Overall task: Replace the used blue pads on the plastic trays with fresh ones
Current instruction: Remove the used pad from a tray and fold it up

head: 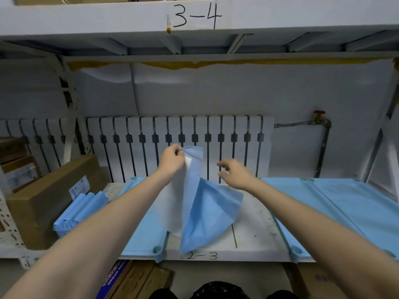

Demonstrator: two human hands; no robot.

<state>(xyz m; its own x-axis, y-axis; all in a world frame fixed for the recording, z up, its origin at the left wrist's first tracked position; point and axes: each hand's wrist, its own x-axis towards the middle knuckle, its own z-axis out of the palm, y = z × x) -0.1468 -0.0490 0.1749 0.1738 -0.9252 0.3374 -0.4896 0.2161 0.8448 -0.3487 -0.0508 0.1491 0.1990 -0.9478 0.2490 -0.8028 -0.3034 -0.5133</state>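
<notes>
Far left on the white shelf (254, 214), a cardboard box (49, 197), with a stack of folded pads (79, 210) just beside it. Behind, along the wall, a radiator (172, 134). Left of centre, a tray (142, 234) covered in blue, flush with the shelf's front edge. Above it, left hand (171, 161) pinching the top corner of a blue pad (207, 212), lower end hanging to the front edge. Right hand (235, 173) close by, fingers loosely spread, gripping nothing. Further right, more trays (285, 229) lined in blue.

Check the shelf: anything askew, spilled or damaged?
Dark specks litter the bare shelf board between the left tray and right tray. The blue pad hangs half-unfolded from the left hand, pinched by one corner, not flat on any tray. Nothing looks damaged.
</notes>
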